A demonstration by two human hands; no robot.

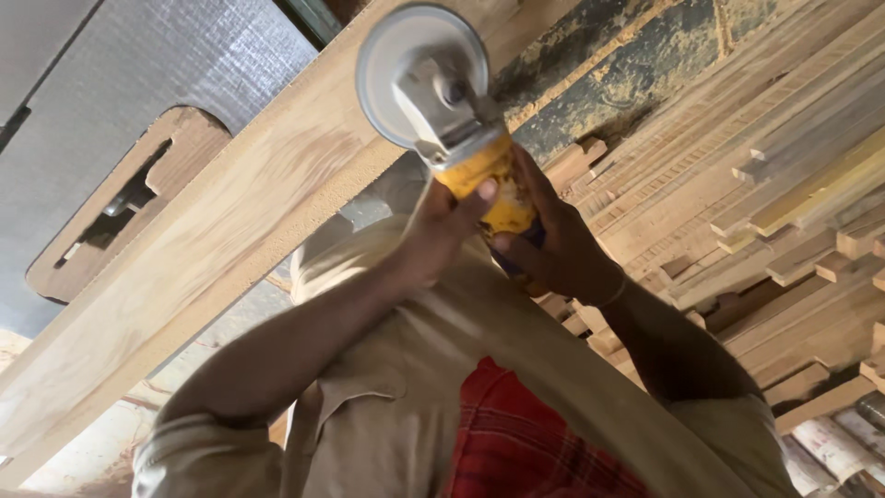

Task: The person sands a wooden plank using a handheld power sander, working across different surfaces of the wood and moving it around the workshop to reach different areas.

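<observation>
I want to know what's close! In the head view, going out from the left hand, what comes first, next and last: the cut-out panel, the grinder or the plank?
1. Grinder: gripped in the left hand, at the top middle.
2. Plank: just left of the hand, running slantwise.
3. Cut-out panel: far left, beyond the plank.

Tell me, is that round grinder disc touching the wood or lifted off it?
Cannot tell. The disc overlaps the long plank in this view, but no contact line shows. Both hands grip the yellow grinder.
</observation>
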